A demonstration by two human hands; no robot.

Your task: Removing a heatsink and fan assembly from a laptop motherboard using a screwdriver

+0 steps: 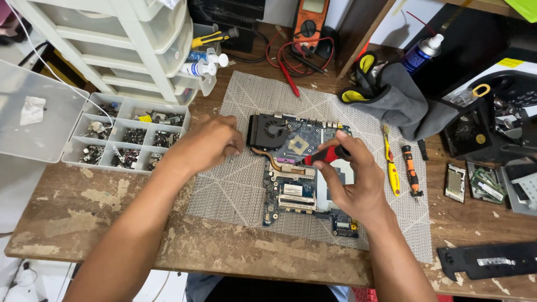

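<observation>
Now, hands: we see both forearms reaching in from the near edge over a wooden workbench.
Right hand [352,179]: it arches over the right part of the laptop circuit board [296,173], fingers curled tight round a screwdriver with a red and black handle [330,154]; the handle points left and down toward the copper heat pipe [274,159].
Left hand [210,142]: we see it lying knuckles up at the board's left edge, just beside the black cooling fan [268,131]; the fingers are curled in, and we cannot tell whether they hold anything.
Board: it lies flat in the middle of a grey woven mat [235,184], fan at its far left corner, a bare square chip socket near its centre.
Surface: we note a scuffed brown table [84,207] with worn pale patches.
Left side: an open clear parts box [131,137] with small screws in its compartments, and white plastic drawers [123,50] beyond it.
Right side: a yellow-handled tool [391,168] and an orange and black screwdriver [411,176] lie on the mat, well apart from the board.
Far side: an orange multimeter [310,19] with red leads, a grey cloth [403,100], a blue spray can [422,53].
</observation>
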